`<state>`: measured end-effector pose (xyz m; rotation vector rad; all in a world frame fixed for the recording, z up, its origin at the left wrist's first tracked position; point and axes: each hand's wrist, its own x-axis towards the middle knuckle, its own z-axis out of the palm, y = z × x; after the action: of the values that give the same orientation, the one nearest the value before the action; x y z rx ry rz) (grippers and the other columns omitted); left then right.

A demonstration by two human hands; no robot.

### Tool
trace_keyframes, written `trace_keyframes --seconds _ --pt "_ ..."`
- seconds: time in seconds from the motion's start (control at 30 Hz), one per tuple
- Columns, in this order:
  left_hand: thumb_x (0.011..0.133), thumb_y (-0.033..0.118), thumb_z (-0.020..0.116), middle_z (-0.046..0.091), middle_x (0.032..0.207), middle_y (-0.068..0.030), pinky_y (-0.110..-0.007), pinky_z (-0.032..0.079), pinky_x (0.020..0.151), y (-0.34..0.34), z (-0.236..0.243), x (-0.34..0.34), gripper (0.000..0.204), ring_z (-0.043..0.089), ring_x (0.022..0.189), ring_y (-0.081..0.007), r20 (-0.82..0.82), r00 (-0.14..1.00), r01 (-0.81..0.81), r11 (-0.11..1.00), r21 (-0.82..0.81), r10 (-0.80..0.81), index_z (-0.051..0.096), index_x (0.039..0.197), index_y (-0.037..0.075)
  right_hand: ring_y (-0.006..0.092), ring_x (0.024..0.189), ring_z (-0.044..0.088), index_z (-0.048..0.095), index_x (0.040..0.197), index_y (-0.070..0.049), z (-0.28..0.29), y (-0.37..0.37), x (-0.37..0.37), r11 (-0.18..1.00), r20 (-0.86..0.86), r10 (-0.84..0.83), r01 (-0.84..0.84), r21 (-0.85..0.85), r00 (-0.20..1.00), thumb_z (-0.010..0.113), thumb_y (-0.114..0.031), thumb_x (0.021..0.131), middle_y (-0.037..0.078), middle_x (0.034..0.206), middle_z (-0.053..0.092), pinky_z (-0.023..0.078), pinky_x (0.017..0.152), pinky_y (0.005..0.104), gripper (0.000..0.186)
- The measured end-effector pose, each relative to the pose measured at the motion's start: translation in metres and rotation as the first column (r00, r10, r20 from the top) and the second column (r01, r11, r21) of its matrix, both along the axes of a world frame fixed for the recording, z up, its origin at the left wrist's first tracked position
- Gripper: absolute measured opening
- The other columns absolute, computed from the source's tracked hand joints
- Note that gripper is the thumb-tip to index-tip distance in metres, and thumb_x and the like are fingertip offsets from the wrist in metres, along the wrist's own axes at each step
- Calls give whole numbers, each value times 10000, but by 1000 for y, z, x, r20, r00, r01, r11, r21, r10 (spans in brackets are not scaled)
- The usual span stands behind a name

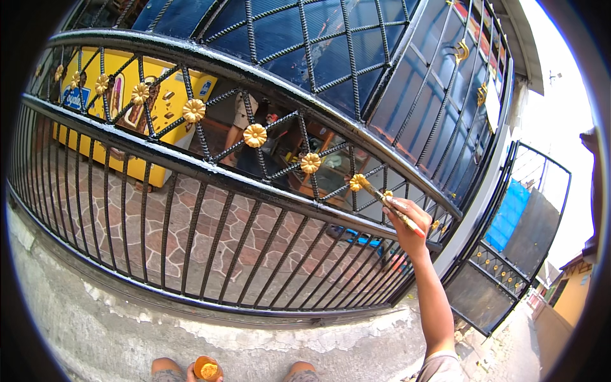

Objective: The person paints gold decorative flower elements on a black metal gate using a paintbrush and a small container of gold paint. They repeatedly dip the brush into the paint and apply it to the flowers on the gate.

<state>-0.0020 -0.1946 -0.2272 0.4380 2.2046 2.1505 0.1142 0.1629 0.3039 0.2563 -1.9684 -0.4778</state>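
One hand, the left [191, 374], at seven o'clock, appears curled around an orange cup [200, 363]. Toward four o'clock, the right hand [409, 223] pinches a paintbrush [377, 193] between thumb and fingers, its tip at a gold flower [356, 183], ten o'clock from them. Coating that flower seems the current step; next probably calls for light dabs, sparing the black fence [267, 192].

Brt daylight, sky [560, 95] overexp., fisheye distort.
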Motion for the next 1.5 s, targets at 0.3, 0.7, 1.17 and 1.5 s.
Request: trace_keyframes --seconds 0.3,0.7,1.17,1.5 --pt "714 153 958 673 1246 -184 -409 530 1026 0 1 0 787 654 1144 -283 25 1000 6 1000 28 -7 566 1372 -30 276 922 772 767 1095 -18 -6 3 -15 998 -71 56 -54 31 996 839 11 808 154 1025 779 608 804 335 296" --pt "702 169 967 674 1250 -192 -412 528 1033 1 -4 0 797 655 1147 -287 25 1000 -16 1000 -1 16 572 1363 -37 271 915 771 767 1080 -8 -16 20 -20 998 -92 40 -44 -44 995 821 24 826 157 1022 782 602 817 343 262" --pt "693 172 965 685 1235 -199 -419 541 1004 -2 16 3 786 669 1122 -311 50 998 29 1000 3 -29 587 1356 -15 278 945 768 773 1097 -25 -17 23 -19 996 -47 -4 0 -90 999 821 7 827 140 1045 785 599 832 344 276" --pt "691 149 966 675 1240 -193 -407 534 1018 0 12 2 787 658 1131 -298 43 999 6 1000 -16 -6 577 1354 -19 284 944 770 776 1092 -19 -22 24 -21 989 -157 -40 17 -145 987 815 25 825 154 1029 779 601 827 338 273"
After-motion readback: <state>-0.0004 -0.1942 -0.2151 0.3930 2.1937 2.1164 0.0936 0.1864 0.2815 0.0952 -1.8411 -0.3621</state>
